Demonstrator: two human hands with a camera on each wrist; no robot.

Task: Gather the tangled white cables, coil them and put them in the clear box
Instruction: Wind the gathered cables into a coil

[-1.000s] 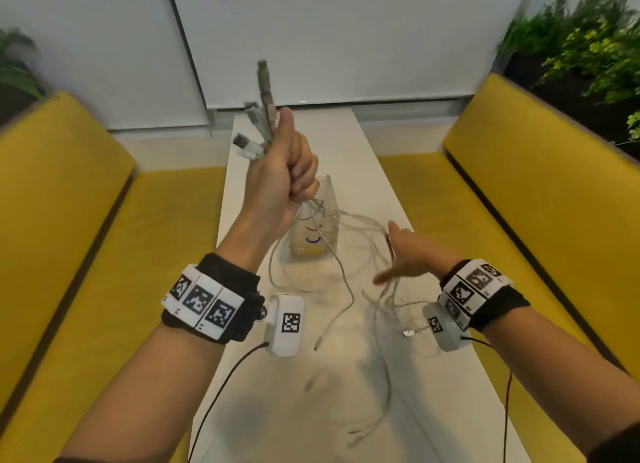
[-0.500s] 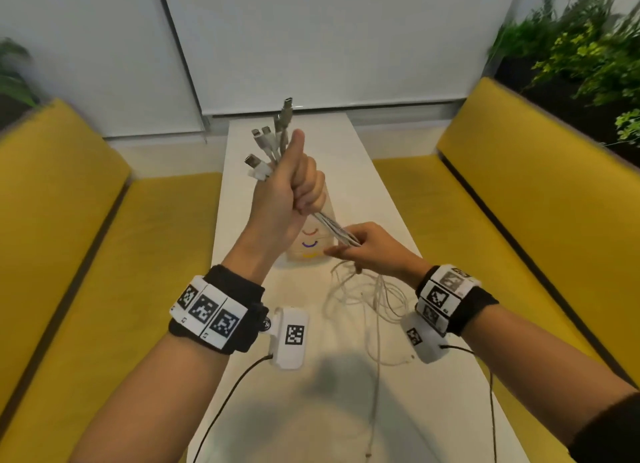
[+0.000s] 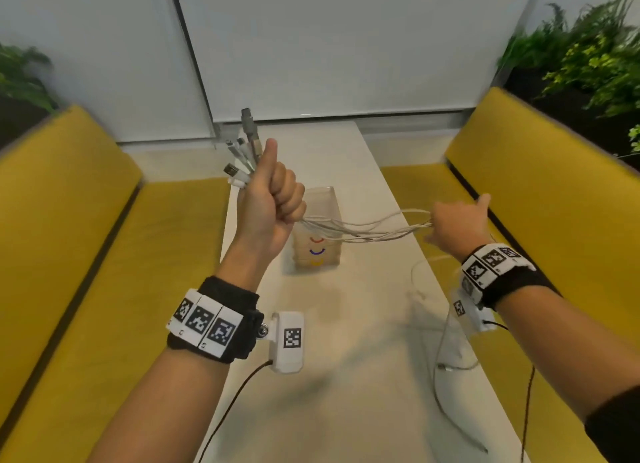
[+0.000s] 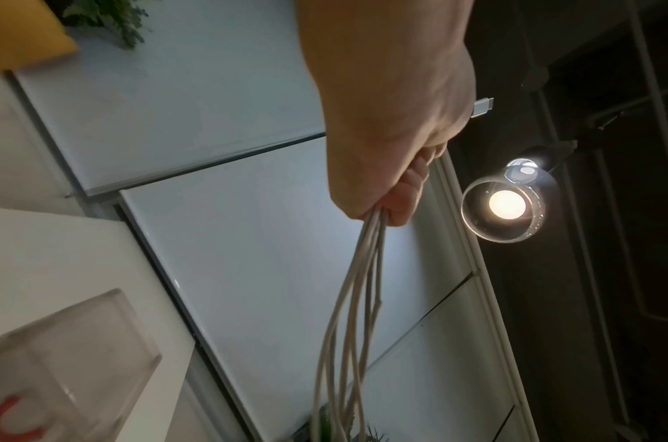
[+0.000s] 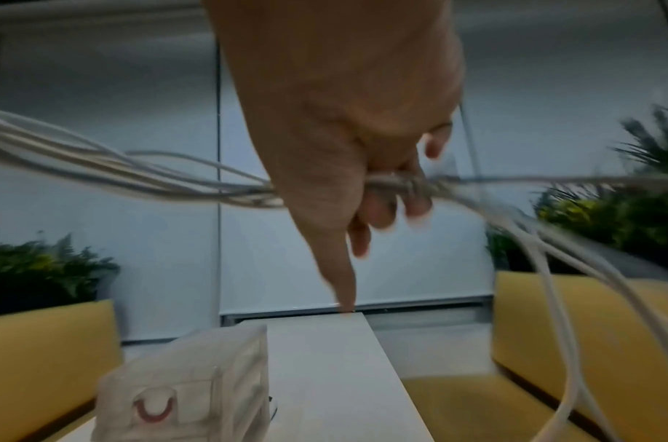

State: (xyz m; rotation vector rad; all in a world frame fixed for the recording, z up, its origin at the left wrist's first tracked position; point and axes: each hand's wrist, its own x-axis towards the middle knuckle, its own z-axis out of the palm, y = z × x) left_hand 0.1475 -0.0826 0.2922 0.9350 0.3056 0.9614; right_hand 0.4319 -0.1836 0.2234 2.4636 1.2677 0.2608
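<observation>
My left hand (image 3: 273, 199) is raised in a fist round the bunched white cables (image 3: 363, 228), thumb up, with the plugs (image 3: 242, 151) sticking out above it. The cables stretch rightwards to my right hand (image 3: 453, 225), whose curled fingers (image 5: 412, 203) hold them while the index finger points out. Past that hand the loose ends (image 3: 443, 355) hang down to the white table (image 3: 346, 376). The clear box (image 3: 317, 230) with coloured arcs on its front stands on the table behind the stretched cables. In the left wrist view the cables (image 4: 355, 299) drop from my fist (image 4: 393, 134).
Yellow benches (image 3: 69, 237) run along both sides of the narrow table. Green plants (image 3: 581, 57) stand behind the right bench and at the far left. A lit lamp (image 4: 508, 205) shows in the left wrist view.
My right hand took hold of the cables near the left fist and slid out to the right, drawing them into a stretched bundle. The left fist stayed raised.
</observation>
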